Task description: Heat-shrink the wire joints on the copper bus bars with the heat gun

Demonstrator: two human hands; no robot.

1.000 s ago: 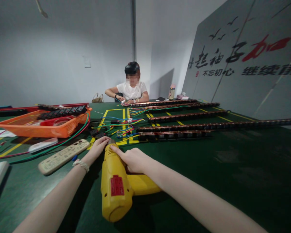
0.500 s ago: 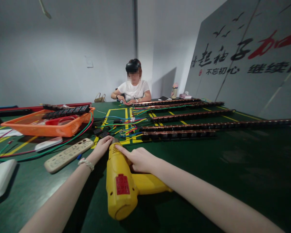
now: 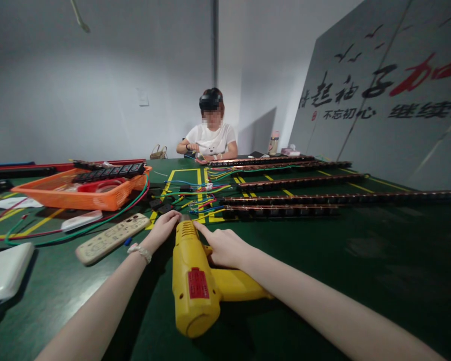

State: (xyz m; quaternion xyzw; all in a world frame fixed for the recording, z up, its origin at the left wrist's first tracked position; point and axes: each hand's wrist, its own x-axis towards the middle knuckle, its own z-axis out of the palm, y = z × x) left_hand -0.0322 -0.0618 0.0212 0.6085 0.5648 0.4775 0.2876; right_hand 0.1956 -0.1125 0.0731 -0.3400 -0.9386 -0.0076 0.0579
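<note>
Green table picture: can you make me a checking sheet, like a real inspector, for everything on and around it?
Surface: green table marked with yellow lines.
Main things: yellow heat gun lying in front; long black strips beyond it.
Clutter: orange basket with parts inside; beige power strip, it seems; white box.
Hands: left hand beside the gun's nozzle, fingertips partly hidden; right hand against the gun, index finger extended, full grip unclear.
Cables: coloured wires at the strips' near-left ends; more around the basket. Heat gun cord: nothing seen.
Surroundings: person in white shirt seated opposite; bottle; lettered wall panel.
</note>
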